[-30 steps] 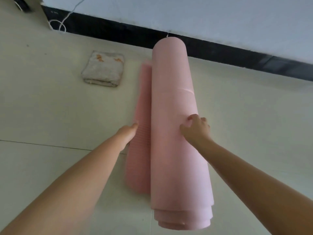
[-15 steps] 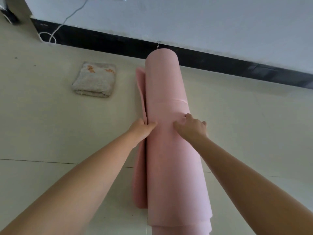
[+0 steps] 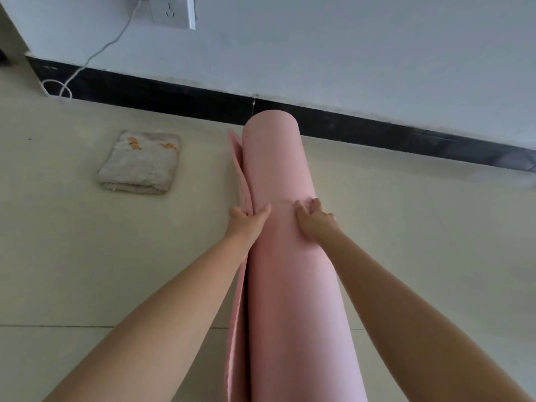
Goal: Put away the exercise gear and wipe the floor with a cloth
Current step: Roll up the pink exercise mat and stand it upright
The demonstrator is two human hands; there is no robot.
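The pink mat (image 3: 278, 256), rolled on the floor (image 3: 87, 256), looks light, soft and springy: left hand (image 3: 246, 220) pinches its loose flap, right hand (image 3: 314, 220) presses flat mid-roll, the best hold.

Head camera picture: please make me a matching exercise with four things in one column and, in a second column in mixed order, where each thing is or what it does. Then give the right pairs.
Things:
1. pink mat
2. folded cloth
3. left hand
4. right hand

Places or states:
A. pinches the loose edge of the mat
B. lies on the floor, left of the mat, touched by nobody
C. rolled into a long tube
D. presses on top of the roll

Right pairs: 1-C, 2-B, 3-A, 4-D
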